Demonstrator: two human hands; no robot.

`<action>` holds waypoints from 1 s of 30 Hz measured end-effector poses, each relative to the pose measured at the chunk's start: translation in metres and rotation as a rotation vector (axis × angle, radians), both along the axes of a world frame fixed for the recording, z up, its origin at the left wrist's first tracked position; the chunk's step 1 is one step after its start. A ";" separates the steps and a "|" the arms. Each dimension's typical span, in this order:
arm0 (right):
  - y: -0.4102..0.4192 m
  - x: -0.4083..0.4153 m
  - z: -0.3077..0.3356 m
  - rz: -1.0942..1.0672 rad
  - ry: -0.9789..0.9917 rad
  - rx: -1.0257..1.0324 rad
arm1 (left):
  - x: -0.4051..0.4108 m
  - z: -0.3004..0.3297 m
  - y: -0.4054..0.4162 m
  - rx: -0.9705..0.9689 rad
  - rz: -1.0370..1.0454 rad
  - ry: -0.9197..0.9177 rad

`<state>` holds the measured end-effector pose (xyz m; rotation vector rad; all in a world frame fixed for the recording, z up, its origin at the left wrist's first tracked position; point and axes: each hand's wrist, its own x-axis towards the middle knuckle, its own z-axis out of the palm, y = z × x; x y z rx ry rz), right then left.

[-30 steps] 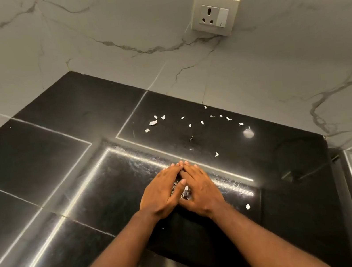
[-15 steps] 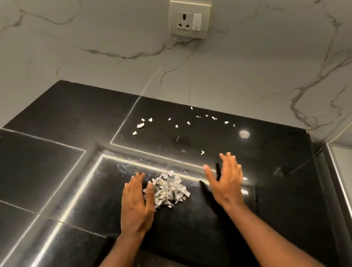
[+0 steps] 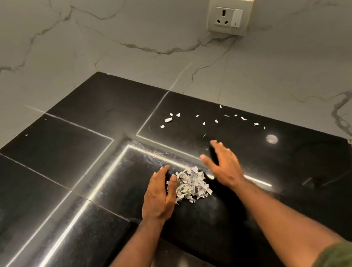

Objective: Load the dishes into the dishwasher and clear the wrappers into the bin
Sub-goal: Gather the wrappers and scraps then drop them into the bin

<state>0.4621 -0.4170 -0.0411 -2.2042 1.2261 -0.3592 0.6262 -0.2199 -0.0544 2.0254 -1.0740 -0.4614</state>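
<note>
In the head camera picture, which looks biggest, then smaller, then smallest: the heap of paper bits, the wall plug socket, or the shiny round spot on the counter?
1. Wall plug socket, about the same as
2. heap of paper bits: too alike to rank, and the heap sits nearer the camera.
3. Shiny round spot, clearly smallest.

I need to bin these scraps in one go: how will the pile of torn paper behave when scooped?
The pile of torn paper is loose small bits, so it will probably scatter and spill. On the glossy black countertop it should slide easily.

Left hand (image 3: 160, 196), right hand (image 3: 225, 167): fingers straight, palms facing.
</note>
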 end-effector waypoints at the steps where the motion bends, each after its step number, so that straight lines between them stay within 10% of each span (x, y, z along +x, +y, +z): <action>1: 0.018 0.007 0.001 0.065 -0.022 0.004 | 0.001 0.001 0.000 -0.008 0.000 0.008; 7: 0.088 0.002 -0.002 0.299 -0.128 0.105 | 0.003 0.000 0.001 -0.019 -0.016 0.037; 19: 0.114 0.009 -0.005 -0.439 -0.979 0.719 | -0.080 0.009 -0.017 -0.025 -0.063 0.133; 30: 0.135 0.015 0.001 -0.587 -1.290 1.348 | -0.109 0.023 -0.027 -0.406 0.396 1.114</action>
